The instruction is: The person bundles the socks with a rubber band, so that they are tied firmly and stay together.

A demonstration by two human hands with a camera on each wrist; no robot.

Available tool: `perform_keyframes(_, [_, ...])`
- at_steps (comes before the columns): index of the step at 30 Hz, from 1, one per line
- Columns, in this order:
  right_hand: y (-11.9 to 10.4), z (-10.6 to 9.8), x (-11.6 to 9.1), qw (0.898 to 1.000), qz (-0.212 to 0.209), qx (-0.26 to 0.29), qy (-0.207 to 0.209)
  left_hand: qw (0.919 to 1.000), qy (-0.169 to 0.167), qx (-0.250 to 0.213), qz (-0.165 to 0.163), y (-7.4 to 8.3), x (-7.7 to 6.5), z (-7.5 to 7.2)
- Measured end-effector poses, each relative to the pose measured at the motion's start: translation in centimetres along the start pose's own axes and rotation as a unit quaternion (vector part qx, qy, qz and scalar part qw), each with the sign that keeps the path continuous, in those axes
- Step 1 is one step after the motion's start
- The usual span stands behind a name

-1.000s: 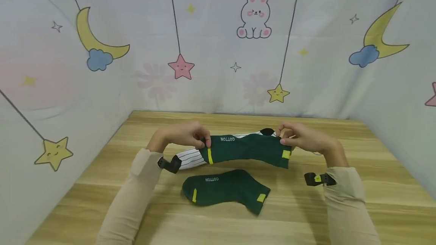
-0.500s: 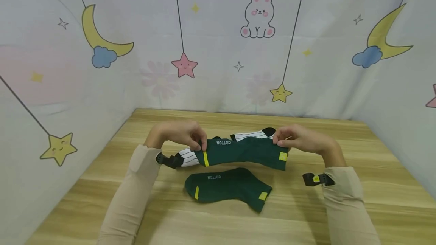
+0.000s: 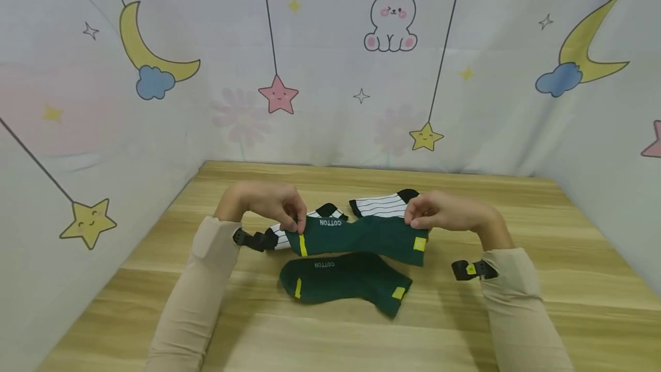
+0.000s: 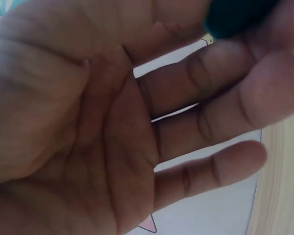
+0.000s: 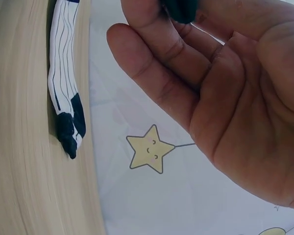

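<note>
A dark green sock [image 3: 356,237] with a yellow toe stripe and a yellow cuff patch is stretched sideways between both hands. My left hand [image 3: 268,202] pinches it by the toe end, and my right hand [image 3: 449,211] pinches it near the cuff. Its lower edge overlaps the top of a matching green sock [image 3: 341,286] that lies flat on the table, toe to the left. In the left wrist view a bit of green fabric [image 4: 235,17] shows at the fingers; in the right wrist view green fabric [image 5: 181,10] shows at the fingertips.
Behind the held sock lie two white socks with black stripes: one at the right [image 3: 379,206], one at the left [image 3: 281,238] partly covered by it. They rest on a wooden table [image 3: 320,337]. A printed cloth backdrop [image 3: 320,131] stands along the back and sides.
Both hands have brought the held green sock nearer and slightly left, from over the striped socks to the upper edge of the lying green sock. More of the striped socks now shows.
</note>
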State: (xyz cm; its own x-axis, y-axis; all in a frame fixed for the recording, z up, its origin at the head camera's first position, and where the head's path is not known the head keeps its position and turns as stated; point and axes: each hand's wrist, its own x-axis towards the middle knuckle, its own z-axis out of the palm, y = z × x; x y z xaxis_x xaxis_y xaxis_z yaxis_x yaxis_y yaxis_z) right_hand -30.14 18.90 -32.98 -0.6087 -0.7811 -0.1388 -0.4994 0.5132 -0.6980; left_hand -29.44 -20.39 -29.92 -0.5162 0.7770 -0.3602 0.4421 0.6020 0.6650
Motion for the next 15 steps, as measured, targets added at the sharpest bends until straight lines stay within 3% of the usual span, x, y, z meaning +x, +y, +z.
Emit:
perform_keyframes(9, [-0.2, 0.4, 0.3, 0.998, 0.011, 0.021, -0.054, 0.9991, -0.038, -0.022, 0.002, -0.4, 0.0, 0.1])
perform_keyframes(15, [-0.3, 1.0, 0.6, 0.994, 0.034, 0.043, -0.093, 0.9988, -0.045, -0.02, -0.002, -0.6, 0.1, 0.2])
